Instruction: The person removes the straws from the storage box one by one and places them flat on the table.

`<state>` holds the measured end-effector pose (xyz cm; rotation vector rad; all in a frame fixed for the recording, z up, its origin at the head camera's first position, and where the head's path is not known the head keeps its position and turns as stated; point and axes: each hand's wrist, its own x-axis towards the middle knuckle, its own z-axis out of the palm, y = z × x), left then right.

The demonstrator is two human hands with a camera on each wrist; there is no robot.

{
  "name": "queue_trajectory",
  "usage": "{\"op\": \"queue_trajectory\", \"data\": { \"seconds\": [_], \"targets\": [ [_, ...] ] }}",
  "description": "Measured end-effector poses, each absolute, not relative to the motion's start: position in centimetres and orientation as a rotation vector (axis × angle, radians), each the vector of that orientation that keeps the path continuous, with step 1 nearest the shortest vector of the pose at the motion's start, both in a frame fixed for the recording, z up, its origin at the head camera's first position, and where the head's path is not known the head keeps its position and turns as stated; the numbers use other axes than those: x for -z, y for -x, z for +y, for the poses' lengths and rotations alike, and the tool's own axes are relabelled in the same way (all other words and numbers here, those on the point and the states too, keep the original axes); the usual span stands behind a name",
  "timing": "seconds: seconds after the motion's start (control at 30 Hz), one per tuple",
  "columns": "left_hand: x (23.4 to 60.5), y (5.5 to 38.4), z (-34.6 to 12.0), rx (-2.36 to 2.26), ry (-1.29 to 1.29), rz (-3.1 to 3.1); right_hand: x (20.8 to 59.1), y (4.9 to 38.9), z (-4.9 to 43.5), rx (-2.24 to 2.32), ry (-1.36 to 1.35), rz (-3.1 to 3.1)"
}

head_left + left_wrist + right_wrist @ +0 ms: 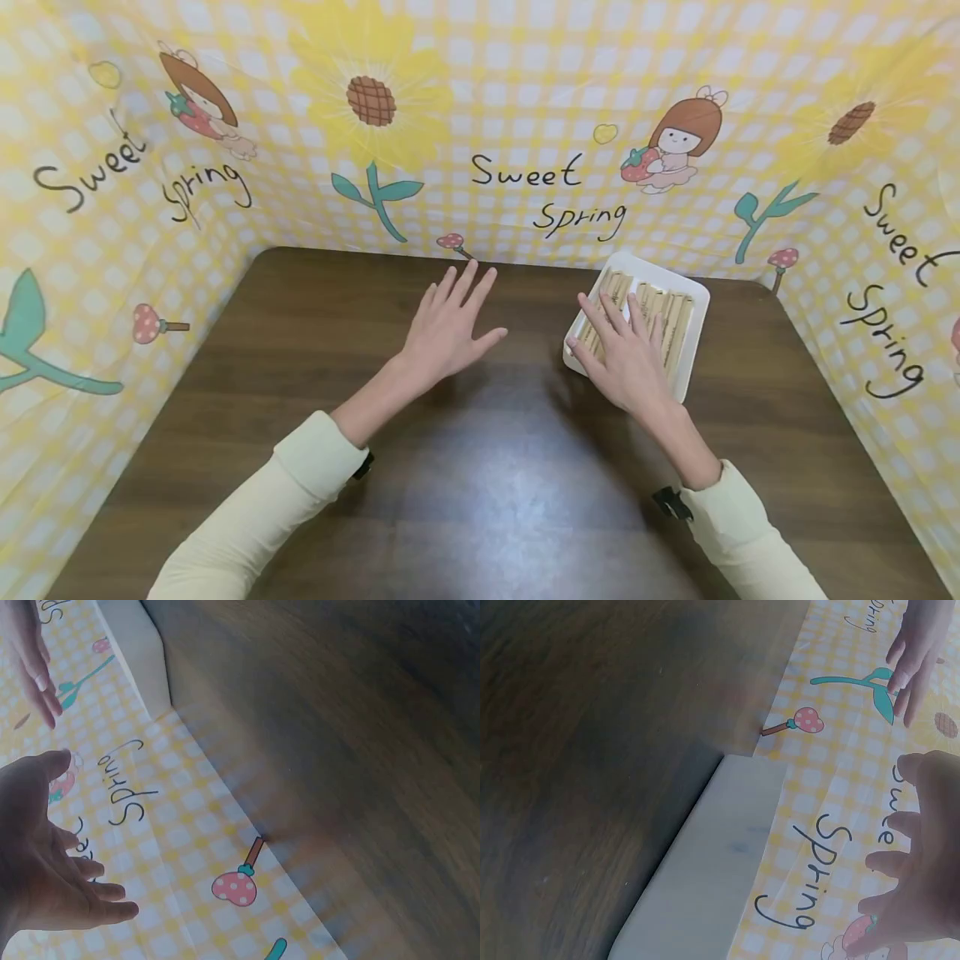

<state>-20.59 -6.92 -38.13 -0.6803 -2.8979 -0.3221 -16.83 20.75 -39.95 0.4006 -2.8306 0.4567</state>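
Note:
My left hand [444, 332] hovers over the brown table with its fingers spread and straight, holding nothing. My right hand [630, 362] is above the near left part of a white tray [697, 321], fingers spread and holding nothing. Inside the tray lie several slim tan packets [678, 321] side by side in rows, partly hidden by the right hand. In the left wrist view the left hand [56, 862] shows its palm side, away from the tray's wall [139, 656]. The right wrist view has the right hand [922, 855] with fingers apart, beyond the tray side [712, 832].
The dark wooden table [450, 500] is enclosed at the back and both sides by yellow checked cloth [525, 75] printed with flowers and lettering. The tray stands at the back right, close to the rear cloth. Black straps [672, 503] show at the wrists.

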Motion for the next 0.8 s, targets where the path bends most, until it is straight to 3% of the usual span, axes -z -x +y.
{"op": "queue_trajectory", "data": {
  "seconds": [0.37, 0.8],
  "targets": [
    [39.8, 20.6, -5.4, 0.335, 1.002, -2.75, 40.3, 16.1, 22.2, -0.65, -0.494, -2.697],
    [41.0, 20.4, -3.9, 0.463, 1.265, -2.534, 41.5, 14.5, 24.0, -0.561, -0.632, -2.698]
  ]
}}
